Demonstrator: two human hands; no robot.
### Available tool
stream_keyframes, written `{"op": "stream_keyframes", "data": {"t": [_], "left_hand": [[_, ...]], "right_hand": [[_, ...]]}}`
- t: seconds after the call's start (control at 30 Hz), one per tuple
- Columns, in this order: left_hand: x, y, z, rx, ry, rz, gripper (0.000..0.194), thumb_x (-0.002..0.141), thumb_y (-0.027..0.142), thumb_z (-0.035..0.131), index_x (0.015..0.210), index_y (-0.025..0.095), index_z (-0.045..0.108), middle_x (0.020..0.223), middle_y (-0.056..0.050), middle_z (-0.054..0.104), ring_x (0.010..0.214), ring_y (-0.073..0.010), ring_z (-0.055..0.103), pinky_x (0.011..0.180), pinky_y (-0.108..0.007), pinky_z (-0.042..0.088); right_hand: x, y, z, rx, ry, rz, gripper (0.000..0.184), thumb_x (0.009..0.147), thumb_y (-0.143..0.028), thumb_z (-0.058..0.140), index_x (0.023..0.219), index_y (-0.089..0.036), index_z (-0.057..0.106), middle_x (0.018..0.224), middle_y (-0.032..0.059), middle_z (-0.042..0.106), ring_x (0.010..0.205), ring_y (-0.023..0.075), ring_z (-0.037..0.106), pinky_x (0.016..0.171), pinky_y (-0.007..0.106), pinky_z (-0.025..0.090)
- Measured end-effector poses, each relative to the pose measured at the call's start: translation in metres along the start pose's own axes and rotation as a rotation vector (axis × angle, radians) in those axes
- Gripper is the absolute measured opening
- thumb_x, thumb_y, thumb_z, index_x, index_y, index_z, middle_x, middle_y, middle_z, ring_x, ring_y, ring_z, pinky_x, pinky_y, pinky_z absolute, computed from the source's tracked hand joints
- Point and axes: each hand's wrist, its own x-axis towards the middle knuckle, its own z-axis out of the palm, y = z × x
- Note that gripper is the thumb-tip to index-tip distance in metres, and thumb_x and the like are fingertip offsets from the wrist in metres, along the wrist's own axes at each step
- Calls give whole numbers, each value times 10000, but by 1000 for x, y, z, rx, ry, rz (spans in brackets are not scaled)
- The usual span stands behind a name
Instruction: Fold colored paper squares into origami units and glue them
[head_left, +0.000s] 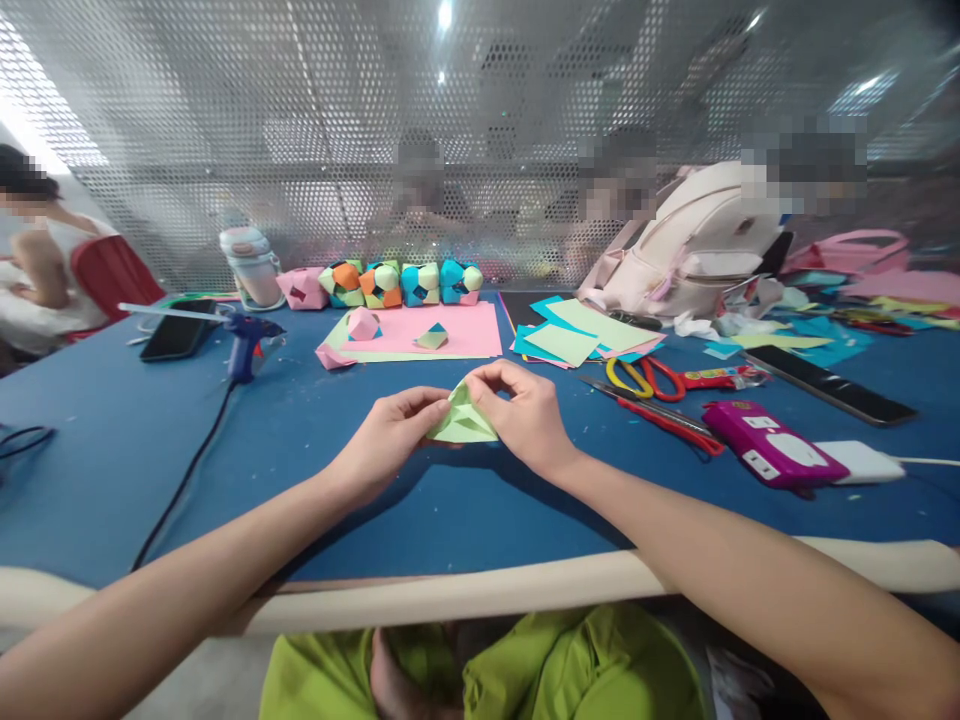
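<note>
Between my two hands is a piece of folded light-green paper (463, 422), held just above the blue table. My left hand (394, 430) pinches its left corner between thumb and fingers. The upper right part of the paper is gripped by my right hand (525, 410), thumb in front. Creases and a raised flap show on the side facing me. Beyond the hands, a small green-and-blue folded paper piece (433, 338) and a pink folded piece (364, 324) rest on pink paper sheets (472, 330). Another pink folded piece (335, 357) lies at the sheets' left corner.
Several folded paper balls (382, 284) line the back. At left stand a glue gun (244, 345), a phone (180, 330) and a bottle (251, 265). Rightward lie coloured paper (566, 342), scissors (649, 380), a craft knife (667, 415), a purple power strip (772, 445) and a backpack (697, 240).
</note>
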Motion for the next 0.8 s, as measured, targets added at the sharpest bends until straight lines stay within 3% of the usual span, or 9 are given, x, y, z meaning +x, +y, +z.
{"op": "stream_keyframes", "data": {"t": [0.2,0.33,0.8], "left_hand": [[0,3,-1,-115,-64,-83,290,758,334,699,928,99,700,880,-92,691,776,-178,640,692,-307,567],[-1,3,0,-86,-99,-125,314,797,317,665,1005,82,675,859,-110,707,688,-181,687,660,-293,572],[-7,4,3,235,24,57,399,799,406,620,1057,102,630,678,-23,689,585,-203,700,553,-313,600]], "right_hand": [[1,0,-2,15,5,12,146,800,-234,570,711,-158,658,695,15,675,614,112,582,616,225,473],[1,1,-3,16,11,24,151,800,-243,573,714,-154,659,694,18,676,612,113,585,611,227,474],[1,1,-4,-26,18,-88,149,817,-199,562,701,-161,649,683,11,653,605,105,559,622,225,465]]}}
